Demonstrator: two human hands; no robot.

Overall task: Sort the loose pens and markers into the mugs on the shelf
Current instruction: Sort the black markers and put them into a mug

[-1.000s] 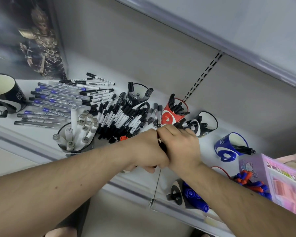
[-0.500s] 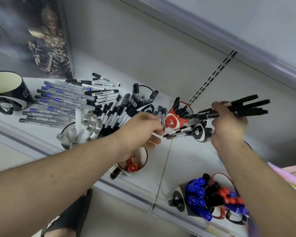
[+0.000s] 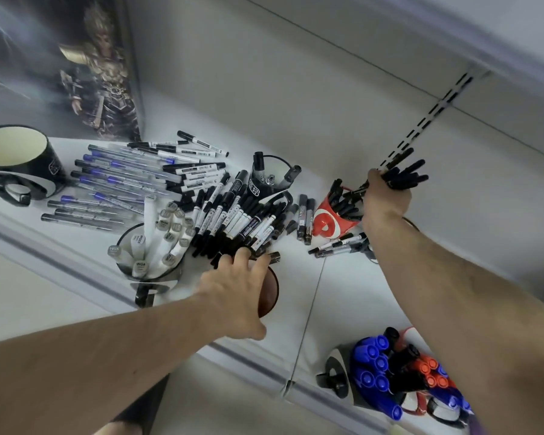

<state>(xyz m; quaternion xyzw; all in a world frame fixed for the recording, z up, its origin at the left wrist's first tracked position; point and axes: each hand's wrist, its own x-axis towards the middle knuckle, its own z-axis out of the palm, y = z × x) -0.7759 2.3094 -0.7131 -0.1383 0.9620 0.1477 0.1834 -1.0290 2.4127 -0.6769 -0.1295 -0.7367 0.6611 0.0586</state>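
My right hand [image 3: 385, 199] grips a bundle of black pens [image 3: 404, 177], their lower ends down in the red mug [image 3: 330, 222], which holds more black pens. My left hand [image 3: 236, 287] reaches with spread fingers to the near edge of a pile of black-and-white markers [image 3: 239, 218], fingertips touching them, and covers part of a dark red mug [image 3: 269, 291]. Blue-banded pens [image 3: 113, 180] lie in rows at the left. A black mug [image 3: 266, 180] stands behind the pile.
A mug of grey-capped markers [image 3: 157, 243] stands at the shelf's front edge. An empty black mug [image 3: 16, 161] sits far left. Mugs of blue and red markers [image 3: 390, 372] stand front right. A few loose pens [image 3: 336, 246] lie under my right forearm. A poster [image 3: 98, 70] fills the back-left corner.
My right hand has carried the pen bundle down and left to the red mug. My left hand has opened and moved forward onto the marker pile.
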